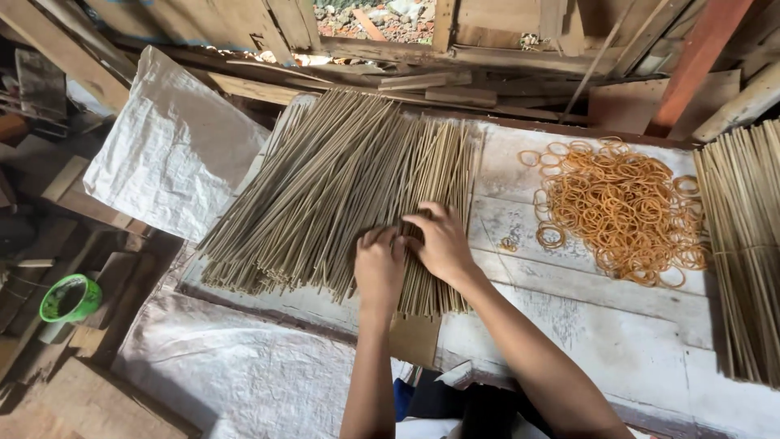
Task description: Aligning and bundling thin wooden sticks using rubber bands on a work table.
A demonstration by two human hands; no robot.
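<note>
A big loose pile of thin tan bamboo sticks [325, 187] lies fanned out on a white-painted wooden board [593, 309]. My left hand [379, 267] rests palm down on the near end of the pile, its fingers curled into the sticks. Beside it, touching it, my right hand [439, 242] presses down with the fingers bent over a group of sticks. Whether either hand has closed around a bunch is not clear. A heap of orange rubber bands [621, 211] lies to the right of my hands.
A second batch of sticks [743, 244] lies along the right edge. A white woven sack [175, 150] drapes at the left, another [236, 366] below the board. A green roll of tape [69, 297] sits at lower left. Wooden planks line the back.
</note>
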